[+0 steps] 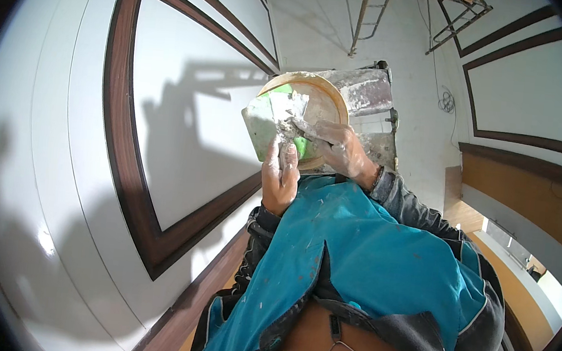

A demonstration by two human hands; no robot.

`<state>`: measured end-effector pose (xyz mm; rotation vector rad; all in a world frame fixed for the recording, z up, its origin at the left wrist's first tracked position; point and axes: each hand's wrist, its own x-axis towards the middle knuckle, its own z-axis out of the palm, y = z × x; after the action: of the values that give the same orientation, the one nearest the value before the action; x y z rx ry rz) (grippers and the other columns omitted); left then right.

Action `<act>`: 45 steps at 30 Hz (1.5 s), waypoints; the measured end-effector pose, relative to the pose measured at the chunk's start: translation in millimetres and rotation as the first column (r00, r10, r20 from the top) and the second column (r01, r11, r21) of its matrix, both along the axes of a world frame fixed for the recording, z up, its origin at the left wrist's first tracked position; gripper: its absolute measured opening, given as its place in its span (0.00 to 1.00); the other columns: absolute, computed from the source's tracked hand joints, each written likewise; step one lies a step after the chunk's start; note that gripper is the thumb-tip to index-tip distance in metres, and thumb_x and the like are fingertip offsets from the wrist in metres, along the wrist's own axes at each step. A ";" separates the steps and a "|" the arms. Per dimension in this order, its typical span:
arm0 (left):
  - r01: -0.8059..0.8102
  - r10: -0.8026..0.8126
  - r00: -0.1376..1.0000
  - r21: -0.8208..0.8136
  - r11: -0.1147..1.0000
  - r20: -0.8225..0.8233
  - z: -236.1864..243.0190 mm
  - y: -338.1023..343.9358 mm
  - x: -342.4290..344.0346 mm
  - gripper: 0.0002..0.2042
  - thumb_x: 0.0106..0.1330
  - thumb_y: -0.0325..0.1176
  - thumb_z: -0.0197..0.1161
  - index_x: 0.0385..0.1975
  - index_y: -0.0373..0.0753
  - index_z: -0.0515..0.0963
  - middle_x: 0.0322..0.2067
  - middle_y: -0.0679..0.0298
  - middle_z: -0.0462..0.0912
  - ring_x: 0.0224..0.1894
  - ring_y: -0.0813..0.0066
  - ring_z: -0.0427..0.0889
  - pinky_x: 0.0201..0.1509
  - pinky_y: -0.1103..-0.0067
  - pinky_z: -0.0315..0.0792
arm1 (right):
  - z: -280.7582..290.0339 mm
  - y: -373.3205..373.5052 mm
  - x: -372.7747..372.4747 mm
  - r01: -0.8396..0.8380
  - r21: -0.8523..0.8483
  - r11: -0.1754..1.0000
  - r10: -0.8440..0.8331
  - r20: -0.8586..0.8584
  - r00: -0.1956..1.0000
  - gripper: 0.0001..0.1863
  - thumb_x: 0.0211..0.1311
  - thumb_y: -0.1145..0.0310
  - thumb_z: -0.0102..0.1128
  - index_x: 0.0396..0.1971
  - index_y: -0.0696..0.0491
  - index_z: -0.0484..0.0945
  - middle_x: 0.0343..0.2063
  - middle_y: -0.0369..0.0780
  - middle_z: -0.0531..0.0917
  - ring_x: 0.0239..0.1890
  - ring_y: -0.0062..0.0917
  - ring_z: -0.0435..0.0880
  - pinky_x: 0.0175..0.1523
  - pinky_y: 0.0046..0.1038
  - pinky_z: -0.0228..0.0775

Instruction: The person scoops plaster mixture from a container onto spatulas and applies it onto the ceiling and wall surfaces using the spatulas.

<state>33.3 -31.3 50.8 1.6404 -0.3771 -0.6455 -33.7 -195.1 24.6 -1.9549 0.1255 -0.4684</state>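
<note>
In front of my chest, over the mouth of a round bucket [334, 92], is a pale green flat board [256, 128] with brighter green patches. White putty [294, 106] is smeared over the board's middle. My left hand [281, 179] grips the board's near edge, fingers closed and coated in putty. My right hand [340, 147] comes in from the right, its fingers curled and their tips against the putty in the middle of the board. Whether a tool sits inside the right hand is hidden by the fingers. Both hands are whitened with putty.
A putty-stained stand [362, 92] is beneath and behind the bucket. White wall panels with brown wooden trim [119, 94] rise close on my left. Farther off stand a metal scaffold [371, 19] and a coiled cable [446, 102] on the floor. A wooden counter [520, 190] lies to the right.
</note>
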 end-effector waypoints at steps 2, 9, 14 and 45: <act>-0.022 0.022 1.000 -0.031 0.999 0.017 -0.7 -0.4 0.1 0.23 0.74 0.37 0.52 0.62 0.28 0.61 0.28 0.69 0.72 0.22 0.88 0.63 0.23 0.87 0.60 | 13.9 -0.2 0.8 0.024 0.051 0.998 -0.020 -0.089 0.996 0.23 0.56 0.79 0.55 0.54 0.55 0.78 0.37 0.49 0.84 0.40 0.40 0.84 0.47 0.35 0.75; -0.006 0.005 0.999 0.023 1.000 0.055 -0.3 -3.2 -0.5 0.22 0.73 0.34 0.52 0.60 0.25 0.61 0.39 0.58 0.77 0.33 0.80 0.70 0.37 0.82 0.67 | 14.3 -10.5 17.5 0.206 0.121 0.971 -0.220 0.110 0.969 0.23 0.58 0.79 0.57 0.56 0.54 0.77 0.35 0.48 0.82 0.32 0.37 0.82 0.40 0.30 0.75; -0.051 0.054 0.988 -0.028 0.998 0.142 -9.5 -1.5 3.7 0.24 0.73 0.36 0.53 0.63 0.28 0.60 0.35 0.65 0.75 0.25 0.87 0.65 0.25 0.87 0.62 | 12.4 -2.8 1.8 -0.011 0.005 1.000 0.012 -0.087 0.996 0.23 0.58 0.79 0.56 0.56 0.53 0.77 0.40 0.48 0.83 0.39 0.39 0.83 0.47 0.32 0.75; 0.126 -0.191 0.812 0.154 0.980 0.551 -1.7 -4.4 2.6 0.20 0.71 0.26 0.53 0.58 0.22 0.64 0.51 0.40 0.75 0.54 0.55 0.76 0.60 0.66 0.67 | 23.3 5.8 23.3 0.361 0.312 0.879 -0.311 -0.200 0.929 0.15 0.64 0.73 0.58 0.50 0.59 0.79 0.30 0.43 0.85 0.29 0.16 0.77 0.37 0.24 0.73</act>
<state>35.9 -35.7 49.0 1.9081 -0.9343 -0.2861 -10.4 -189.3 47.9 -1.6194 0.6117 -0.4933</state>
